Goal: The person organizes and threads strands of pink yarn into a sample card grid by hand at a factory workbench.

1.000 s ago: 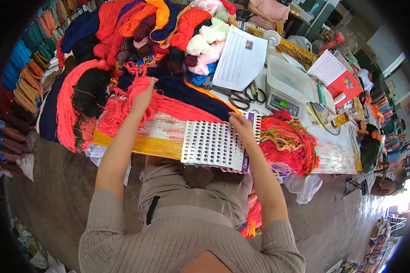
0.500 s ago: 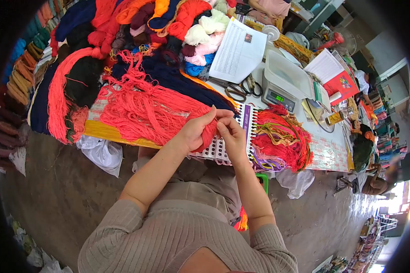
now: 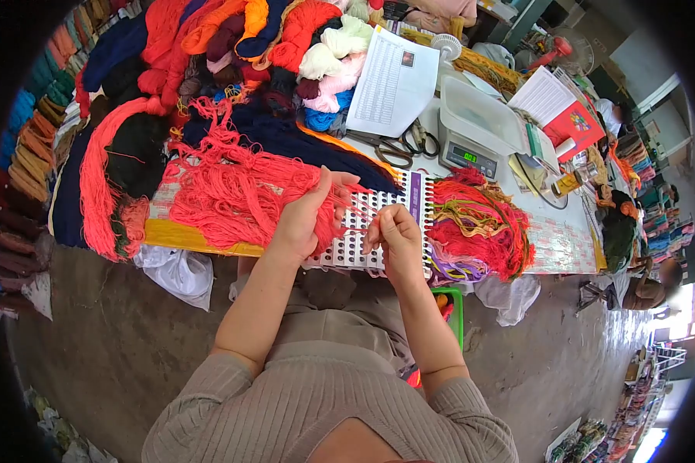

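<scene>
Coral-red yarn point(image 3: 235, 193) sprawls across the table point(image 3: 564, 251) in front of us, a loose hank trailing from the piled skeins down to our hands. Our left hand point(image 3: 305, 224) is closed around the near end of that hank, fingers wrapped over the bundle. Just beside it, our right hand point(image 3: 394, 231) is curled into a pinch on a few red strands stretched between the two hands, above the white perforated card point(image 3: 367, 224). Half a second ago the hands were pressed together; now they sit slightly apart, with strands drawn out. Both forearms angle inward from bent elbows, and the wrists hover over the card's near edge.
</scene>
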A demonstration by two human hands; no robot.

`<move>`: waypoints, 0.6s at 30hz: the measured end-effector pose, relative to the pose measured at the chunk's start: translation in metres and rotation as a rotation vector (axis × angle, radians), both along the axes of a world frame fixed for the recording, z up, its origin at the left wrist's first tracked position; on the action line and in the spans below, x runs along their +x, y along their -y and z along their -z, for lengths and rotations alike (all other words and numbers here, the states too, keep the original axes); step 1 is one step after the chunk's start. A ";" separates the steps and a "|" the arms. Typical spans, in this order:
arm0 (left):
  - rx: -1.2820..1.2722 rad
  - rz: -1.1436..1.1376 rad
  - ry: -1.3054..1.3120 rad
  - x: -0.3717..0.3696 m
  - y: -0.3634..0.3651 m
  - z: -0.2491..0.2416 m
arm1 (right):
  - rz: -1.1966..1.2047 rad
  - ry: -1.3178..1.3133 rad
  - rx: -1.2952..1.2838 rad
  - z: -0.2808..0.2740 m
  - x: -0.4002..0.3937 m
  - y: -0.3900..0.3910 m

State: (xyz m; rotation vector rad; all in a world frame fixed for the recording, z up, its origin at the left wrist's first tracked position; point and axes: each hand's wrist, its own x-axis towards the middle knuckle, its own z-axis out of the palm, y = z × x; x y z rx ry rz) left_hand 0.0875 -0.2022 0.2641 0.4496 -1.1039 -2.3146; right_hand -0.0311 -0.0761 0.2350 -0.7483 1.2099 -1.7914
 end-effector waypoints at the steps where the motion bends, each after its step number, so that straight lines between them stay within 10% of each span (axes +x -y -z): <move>1: -0.002 -0.002 0.013 0.000 0.000 -0.001 | 0.005 0.006 -0.018 -0.001 0.000 -0.001; 18: -0.031 0.054 0.065 0.004 -0.001 -0.002 | 0.025 0.004 0.009 -0.004 0.008 -0.003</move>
